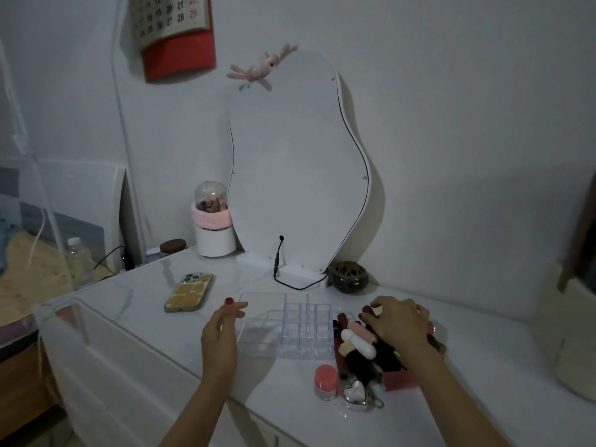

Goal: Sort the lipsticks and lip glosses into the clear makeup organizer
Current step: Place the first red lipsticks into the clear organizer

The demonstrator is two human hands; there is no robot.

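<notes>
The clear makeup organizer (290, 327) stands on the white dresser top, its grid of compartments looking empty. To its right lies a pile of lipsticks and lip glosses (361, 343) in red, pink, cream and black. My right hand (398, 321) rests palm down on top of this pile, fingers curled over the tubes; whether it grips one is hidden. My left hand (222, 330) hovers at the organizer's left edge, fingers loosely apart and holding nothing.
A phone (189, 292) lies left of the organizer. A pink-capped jar (326, 381) and a silver heart keyring (354, 395) sit near the front edge. Behind stand a wavy mirror (296, 175) with its cable, a dark round burner (349, 276) and a white brush holder (214, 233).
</notes>
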